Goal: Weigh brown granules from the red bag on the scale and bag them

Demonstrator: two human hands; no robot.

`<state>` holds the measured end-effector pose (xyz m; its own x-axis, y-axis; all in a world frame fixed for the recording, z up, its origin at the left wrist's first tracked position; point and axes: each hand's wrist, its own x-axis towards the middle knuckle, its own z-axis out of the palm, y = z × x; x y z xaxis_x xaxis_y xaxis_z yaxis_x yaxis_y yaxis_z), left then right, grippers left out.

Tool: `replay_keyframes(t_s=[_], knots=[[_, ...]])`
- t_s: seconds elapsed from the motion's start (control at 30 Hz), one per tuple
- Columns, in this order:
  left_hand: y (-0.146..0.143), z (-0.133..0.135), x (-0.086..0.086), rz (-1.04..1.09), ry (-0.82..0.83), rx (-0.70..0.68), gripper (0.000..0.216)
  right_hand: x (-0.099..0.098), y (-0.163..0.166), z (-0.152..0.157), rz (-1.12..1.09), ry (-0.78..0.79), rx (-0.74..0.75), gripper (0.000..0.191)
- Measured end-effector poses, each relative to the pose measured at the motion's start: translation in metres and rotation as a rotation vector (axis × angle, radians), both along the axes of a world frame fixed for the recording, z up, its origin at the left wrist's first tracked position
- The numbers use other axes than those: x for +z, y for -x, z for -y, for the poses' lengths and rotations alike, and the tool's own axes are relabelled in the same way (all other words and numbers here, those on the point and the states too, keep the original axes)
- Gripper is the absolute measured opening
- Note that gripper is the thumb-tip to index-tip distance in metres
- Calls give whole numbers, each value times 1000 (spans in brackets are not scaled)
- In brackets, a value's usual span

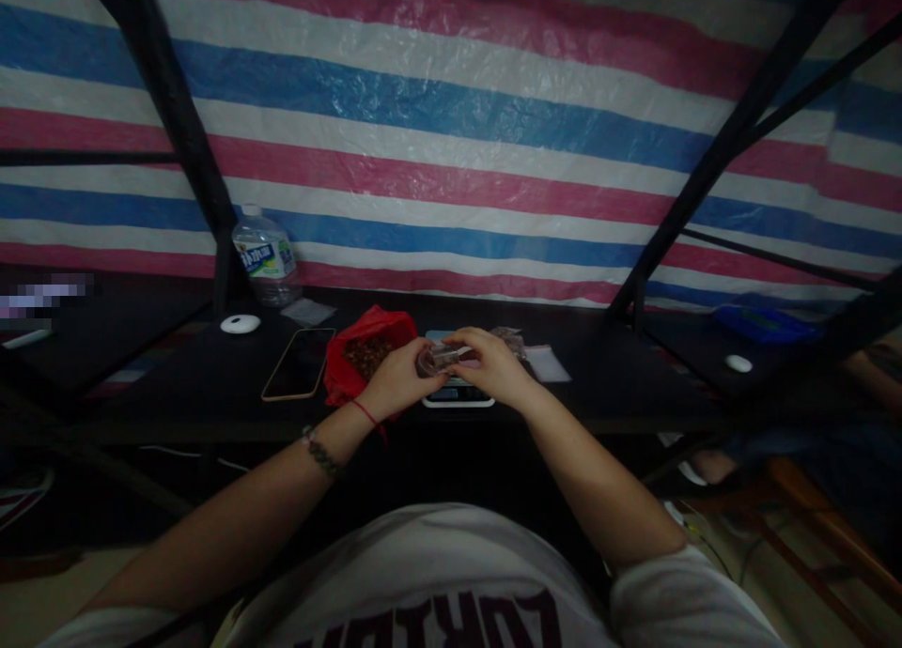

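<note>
Both hands meet over a small kitchen scale (459,402), which shows a white front edge and a dark display. My left hand (400,382) is closed around one side of a small clear plastic container (438,357) with something brownish at it; its exact kind is hard to make out in the dim light. From the other side, the fingers of my right hand (493,366) pinch the same container. A red bag (384,323) stands open beside my left hand, with many small brown pieces (365,355) inside. Behind my right hand lies a clear bag of brownish stuff (513,340).
A phone (300,364), a white rounded object (241,324), a clear plastic bag (310,311) and a large bottle (266,258) are at left. A small plastic bag (548,363) lies right. Black posts frame the table; farther right are a blue tray (765,325) and another person.
</note>
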<state>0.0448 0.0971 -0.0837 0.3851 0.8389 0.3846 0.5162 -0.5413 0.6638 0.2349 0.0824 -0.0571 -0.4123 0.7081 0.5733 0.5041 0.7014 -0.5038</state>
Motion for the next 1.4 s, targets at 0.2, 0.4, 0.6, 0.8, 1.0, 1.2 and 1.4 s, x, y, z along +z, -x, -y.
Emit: replay_keyframes(t_s=[0.2, 0.4, 0.6, 0.8, 1.0, 1.2, 1.4], knots=[[-5, 6, 2, 96, 15, -14, 38, 9, 1, 10, -19, -23, 8, 41], [-8, 9, 3, 224, 83, -60, 43, 7, 0, 12, -147, 39, 46, 47], [-6, 6, 4, 316, 92, -67, 39, 11, -6, 13, -166, 125, 69, 59], [-4, 1, 2, 445, 198, -83, 39, -4, -17, -10, -49, 125, -9, 45], [-1, 4, 5, 832, 571, -319, 46, -53, -31, -52, -147, 159, -162, 55], [3, 9, 9, 916, 838, -520, 47, -71, -35, -60, 27, 135, -267, 51], [0, 13, 11, 859, 875, -526, 47, -30, -26, -35, -49, -60, -207, 46]])
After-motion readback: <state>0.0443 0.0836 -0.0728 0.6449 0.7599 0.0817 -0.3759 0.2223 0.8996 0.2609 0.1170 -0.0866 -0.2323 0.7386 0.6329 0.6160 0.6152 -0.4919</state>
